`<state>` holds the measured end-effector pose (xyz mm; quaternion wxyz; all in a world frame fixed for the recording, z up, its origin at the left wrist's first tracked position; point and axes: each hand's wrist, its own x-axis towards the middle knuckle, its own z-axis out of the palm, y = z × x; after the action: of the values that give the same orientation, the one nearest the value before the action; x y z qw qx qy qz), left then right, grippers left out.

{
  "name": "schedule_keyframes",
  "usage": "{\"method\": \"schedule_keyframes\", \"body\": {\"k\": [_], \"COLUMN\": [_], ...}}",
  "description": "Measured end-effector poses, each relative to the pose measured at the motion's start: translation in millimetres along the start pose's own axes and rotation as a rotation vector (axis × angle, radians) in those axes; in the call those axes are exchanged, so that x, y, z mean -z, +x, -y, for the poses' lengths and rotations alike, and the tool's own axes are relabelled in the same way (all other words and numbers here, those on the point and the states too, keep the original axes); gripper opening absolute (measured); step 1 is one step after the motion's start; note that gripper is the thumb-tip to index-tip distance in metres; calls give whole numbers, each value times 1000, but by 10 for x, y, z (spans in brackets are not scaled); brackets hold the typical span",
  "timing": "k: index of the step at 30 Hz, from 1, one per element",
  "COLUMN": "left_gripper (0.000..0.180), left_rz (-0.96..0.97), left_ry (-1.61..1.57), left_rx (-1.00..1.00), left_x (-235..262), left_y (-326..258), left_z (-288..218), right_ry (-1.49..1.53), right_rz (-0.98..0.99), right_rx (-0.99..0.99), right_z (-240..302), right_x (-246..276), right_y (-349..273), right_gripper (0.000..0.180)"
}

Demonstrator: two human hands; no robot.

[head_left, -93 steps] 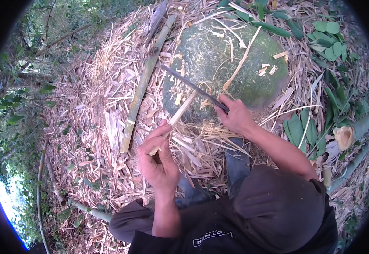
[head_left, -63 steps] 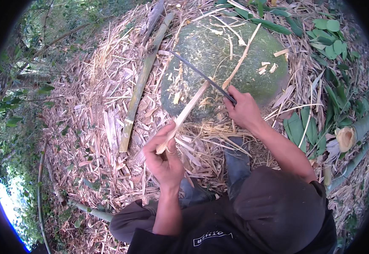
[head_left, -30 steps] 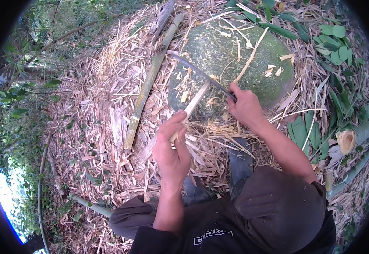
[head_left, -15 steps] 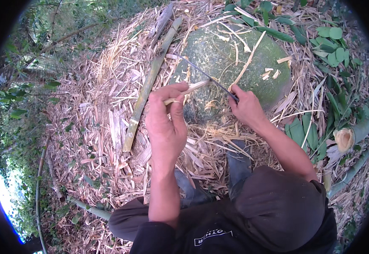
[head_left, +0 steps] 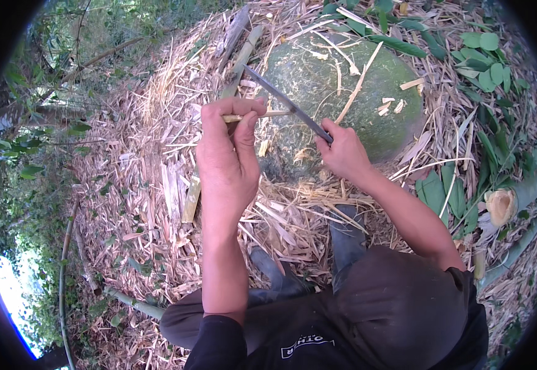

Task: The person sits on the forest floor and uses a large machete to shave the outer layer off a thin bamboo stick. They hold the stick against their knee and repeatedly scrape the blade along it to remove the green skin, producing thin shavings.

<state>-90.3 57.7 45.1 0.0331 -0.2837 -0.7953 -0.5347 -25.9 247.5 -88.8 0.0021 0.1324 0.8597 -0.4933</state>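
Observation:
My left hand (head_left: 228,148) pinches a short pale strip of split bamboo (head_left: 274,114) between thumb and fingers, its free end pointing right. My right hand (head_left: 345,151) is closed round the handle of a knife (head_left: 279,96), whose long dark blade slants up to the left. The blade meets the strip's right end, or lies just over it; which of the two I cannot tell. Beneath both hands is a large mossy green boulder (head_left: 373,80), strewn with pale shavings (head_left: 393,106) and thin strips.
Left of the boulder lies a long greenish bamboo pole (head_left: 192,200), partly behind my left hand. Green leaves (head_left: 489,68) are at the right, near a cut bamboo end (head_left: 500,206). Dry husks and shavings (head_left: 157,160) cover the ground. My boots (head_left: 347,240) are below the boulder.
Both hands have shifted up and left with the knife and the strip. The blade now shows its broad side, and the strip lies more level.

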Motion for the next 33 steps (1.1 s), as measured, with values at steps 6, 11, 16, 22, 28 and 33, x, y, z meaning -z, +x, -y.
{"method": "schedule_keyframes", "body": {"k": [6, 11, 16, 22, 28, 33], "left_gripper": [7, 9, 9, 7, 11, 11], "left_rz": [27, -36, -51, -10, -73, -79], "left_ry": [9, 28, 29, -52, 38, -17], "left_rx": [8, 29, 23, 70, 9, 45], "left_x": [9, 27, 40, 42, 49, 103], "left_y": [-45, 3, -1, -11, 26, -67], "left_z": [8, -19, 21, 18, 84, 122], "right_ry": [128, -60, -119, -122, -67, -99], "right_rz": [2, -127, 6, -29, -55, -25], "right_rx": [2, 172, 8, 9, 6, -29], "right_z": [317, 251, 195, 292, 102, 447], "right_x": [146, 55, 110, 57, 73, 122], "right_y": [-61, -100, -31, -118, 3, -106], "right_gripper": [17, 17, 16, 13, 14, 14]}}
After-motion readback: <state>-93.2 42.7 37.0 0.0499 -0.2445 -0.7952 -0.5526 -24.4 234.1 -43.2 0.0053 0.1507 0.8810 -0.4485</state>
